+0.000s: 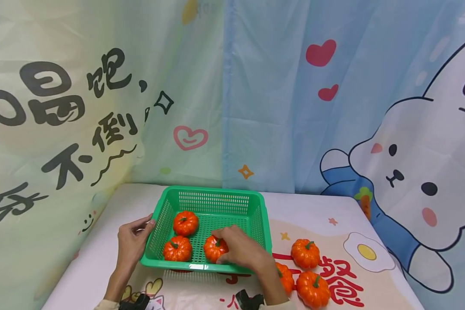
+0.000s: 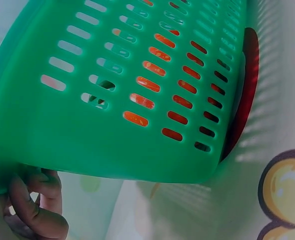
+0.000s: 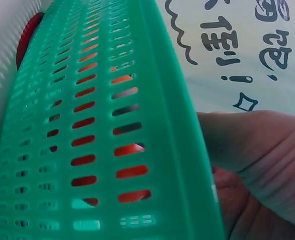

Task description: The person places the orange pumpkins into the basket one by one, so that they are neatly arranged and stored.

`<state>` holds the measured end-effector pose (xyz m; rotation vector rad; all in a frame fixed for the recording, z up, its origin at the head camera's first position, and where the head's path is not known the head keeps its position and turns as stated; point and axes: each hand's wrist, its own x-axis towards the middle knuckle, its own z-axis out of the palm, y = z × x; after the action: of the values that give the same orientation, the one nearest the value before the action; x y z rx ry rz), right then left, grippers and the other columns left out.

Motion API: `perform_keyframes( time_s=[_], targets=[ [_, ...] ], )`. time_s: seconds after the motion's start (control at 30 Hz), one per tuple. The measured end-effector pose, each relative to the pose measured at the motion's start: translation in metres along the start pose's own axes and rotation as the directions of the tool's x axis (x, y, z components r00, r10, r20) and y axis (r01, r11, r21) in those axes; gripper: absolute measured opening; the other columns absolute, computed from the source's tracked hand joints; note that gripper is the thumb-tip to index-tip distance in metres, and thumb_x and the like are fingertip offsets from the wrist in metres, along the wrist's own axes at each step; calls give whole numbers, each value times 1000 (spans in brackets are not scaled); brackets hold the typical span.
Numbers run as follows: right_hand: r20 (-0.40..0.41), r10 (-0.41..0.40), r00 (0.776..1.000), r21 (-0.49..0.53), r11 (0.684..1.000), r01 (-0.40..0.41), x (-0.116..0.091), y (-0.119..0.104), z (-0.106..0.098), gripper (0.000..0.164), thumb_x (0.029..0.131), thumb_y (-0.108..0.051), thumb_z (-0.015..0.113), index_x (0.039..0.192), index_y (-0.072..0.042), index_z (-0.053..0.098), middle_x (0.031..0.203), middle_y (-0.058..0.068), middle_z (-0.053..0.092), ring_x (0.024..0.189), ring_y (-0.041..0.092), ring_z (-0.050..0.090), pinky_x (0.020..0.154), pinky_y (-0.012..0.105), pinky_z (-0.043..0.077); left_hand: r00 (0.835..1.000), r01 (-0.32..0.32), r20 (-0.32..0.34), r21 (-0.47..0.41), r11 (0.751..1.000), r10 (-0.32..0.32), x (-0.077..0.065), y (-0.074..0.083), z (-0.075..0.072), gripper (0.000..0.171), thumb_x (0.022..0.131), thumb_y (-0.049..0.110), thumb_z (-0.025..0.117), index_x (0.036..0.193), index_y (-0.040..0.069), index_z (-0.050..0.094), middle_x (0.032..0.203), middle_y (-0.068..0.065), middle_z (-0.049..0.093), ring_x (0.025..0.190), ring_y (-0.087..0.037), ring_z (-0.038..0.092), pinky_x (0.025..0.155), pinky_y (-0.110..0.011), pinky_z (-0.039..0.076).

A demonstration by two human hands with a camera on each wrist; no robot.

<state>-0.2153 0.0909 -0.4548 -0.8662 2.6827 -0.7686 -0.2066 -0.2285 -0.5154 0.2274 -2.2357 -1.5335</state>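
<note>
A green plastic basket (image 1: 205,268) with slotted walls stands on the table. My left hand (image 1: 133,239) grips its left rim, thumb on top; in the left wrist view curled fingers (image 2: 40,210) show under the rim. Inside the basket, my right hand (image 1: 242,247) holds a small orange pumpkin (image 1: 214,249) near the front, fingers and thumb around it. Two more pumpkins lie at the basket's left, one behind (image 1: 185,223) the other (image 1: 178,249). Through the slots in the right wrist view, parts of orange pumpkin (image 3: 132,171) show; the basket wall hides the right fingertips.
To the right of the basket sit three more pumpkins: one farther back (image 1: 305,254), one in front (image 1: 313,289), and one (image 1: 284,277) partly behind the right forearm. A printed cloth (image 1: 333,206) covers the table, and printed curtains (image 1: 263,94) hang behind it.
</note>
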Motion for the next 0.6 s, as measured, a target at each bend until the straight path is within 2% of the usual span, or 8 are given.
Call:
perform_keyframes(
  time_s=[0.27, 0.43, 0.6],
  targets=[
    [-1, -67, 998, -34, 997, 67, 5, 0, 5, 66, 82, -15, 97, 143, -8, 73, 129, 1, 78, 110, 17, 59, 96, 30, 55, 1000, 1, -12, 12, 1000, -1, 0, 1, 0, 30, 103, 12, 76, 128, -5, 78, 110, -32, 79, 69, 5, 71, 62, -15, 56],
    [-6, -72, 997, -39, 997, 72, 6, 2, 9, 66, 81, -13, 98, 142, -6, 73, 130, 3, 78, 109, 17, 59, 95, 30, 55, 1000, -1, 12, 3, 1000, 1, 0, 2, 2, 31, 104, 13, 76, 129, -5, 77, 109, -31, 80, 69, 1, 72, 61, -17, 57],
    [11, -92, 996, -26, 995, 93, 12, 0, 11, 64, 80, -13, 98, 140, -7, 75, 124, 0, 79, 103, 13, 59, 89, 26, 54, 1000, 7, -1, 10, 1000, -7, 0, 1, 0, 31, 104, 13, 76, 129, -4, 78, 108, -31, 80, 68, 0, 72, 61, -18, 57]
  ],
)
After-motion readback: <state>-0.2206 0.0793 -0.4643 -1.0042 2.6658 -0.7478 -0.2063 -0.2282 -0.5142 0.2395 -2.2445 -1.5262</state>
